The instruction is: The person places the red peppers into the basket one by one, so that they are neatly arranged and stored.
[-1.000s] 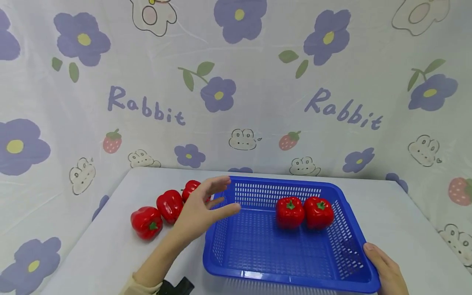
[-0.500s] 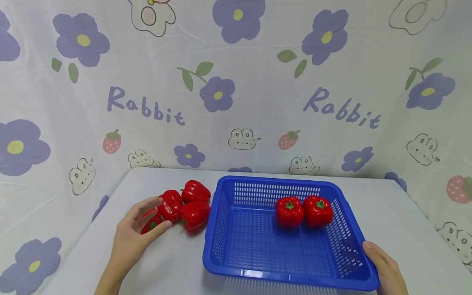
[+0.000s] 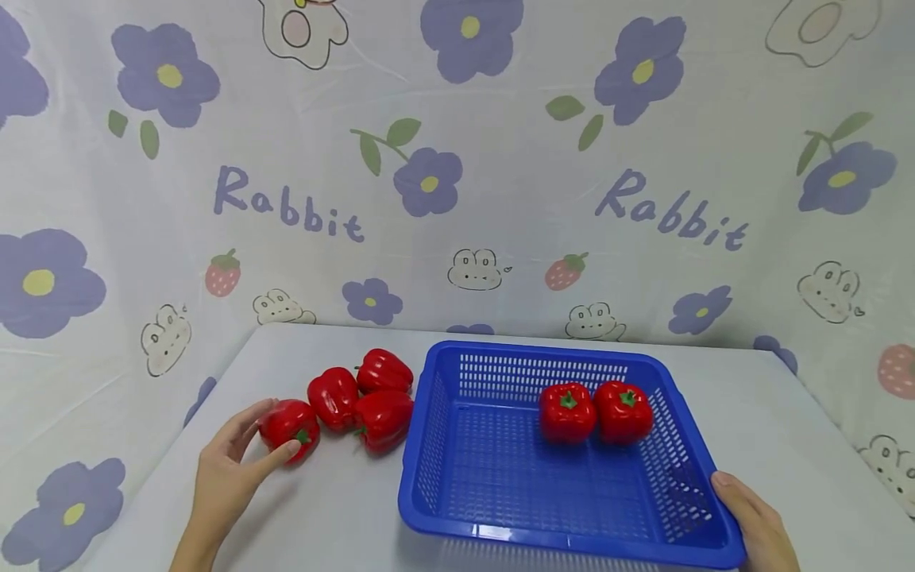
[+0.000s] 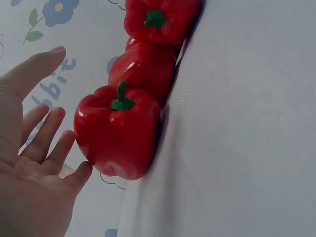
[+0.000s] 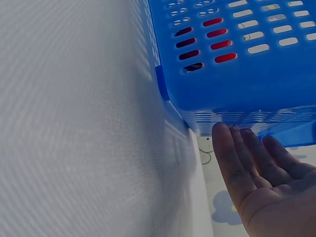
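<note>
My left hand (image 3: 227,469) is beside the leftmost red bell pepper (image 3: 284,427), thumb and fingers spread around its near left side. In the left wrist view, the open left hand (image 4: 42,182) has its fingertips close to that pepper (image 4: 118,138); whether they touch cannot be told. My right hand (image 3: 759,524) holds the right rim of a blue plastic basket (image 3: 586,545). From the right wrist view, the right hand's fingers (image 5: 261,160) lie along the basket's outer wall, thumb hidden. Inside the basket stand two red bell peppers (image 3: 567,417), stems up, side by side.
Three more red bell peppers (image 3: 384,371) lie clustered between the leftmost one and the basket's left wall. All rest on a white-covered table (image 3: 343,516). A patterned curtain (image 3: 400,262) hangs behind its far edge.
My left hand has moved left and down from above the basket's left edge to the leftmost bell pepper, uncovering the clustered peppers. The right hand and the basket stay in place.
</note>
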A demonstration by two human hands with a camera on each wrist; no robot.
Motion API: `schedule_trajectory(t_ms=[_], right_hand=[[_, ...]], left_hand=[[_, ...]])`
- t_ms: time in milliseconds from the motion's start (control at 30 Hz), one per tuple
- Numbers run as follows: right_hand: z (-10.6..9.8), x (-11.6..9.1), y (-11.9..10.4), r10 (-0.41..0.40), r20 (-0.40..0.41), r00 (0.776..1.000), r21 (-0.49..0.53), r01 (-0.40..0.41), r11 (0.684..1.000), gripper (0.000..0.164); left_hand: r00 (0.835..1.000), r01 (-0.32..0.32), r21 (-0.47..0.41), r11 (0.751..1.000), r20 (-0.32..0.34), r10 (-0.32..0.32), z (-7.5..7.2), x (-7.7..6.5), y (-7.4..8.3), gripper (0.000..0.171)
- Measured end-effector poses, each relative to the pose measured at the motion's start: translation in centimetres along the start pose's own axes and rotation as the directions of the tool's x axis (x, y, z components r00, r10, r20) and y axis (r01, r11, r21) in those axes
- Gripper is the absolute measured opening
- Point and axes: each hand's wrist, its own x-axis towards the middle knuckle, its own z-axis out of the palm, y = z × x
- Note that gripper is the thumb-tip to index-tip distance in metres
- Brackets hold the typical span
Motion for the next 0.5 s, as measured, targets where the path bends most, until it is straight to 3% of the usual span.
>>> schedule_trajectory(t_ms=[200, 500], right_hand=[[0.11, 0.11, 0.05, -0.01, -0.009, 1.0, -0.013, 0.01, 1.0, 0.022], [-0.06, 0.07, 0.16, -0.037, 0.001, 0.999, 0.007, 0.037, 0.999, 0.024]], left_hand=[[0.999, 0.007, 0.003, 1.0, 0.052, -0.007, 0.05, -0.12, -0.86, 0.075], [0.994, 0.009, 0.042, 0.999, 0.105, -0.013, 0.09, -0.02, -1.08, 0.076]])
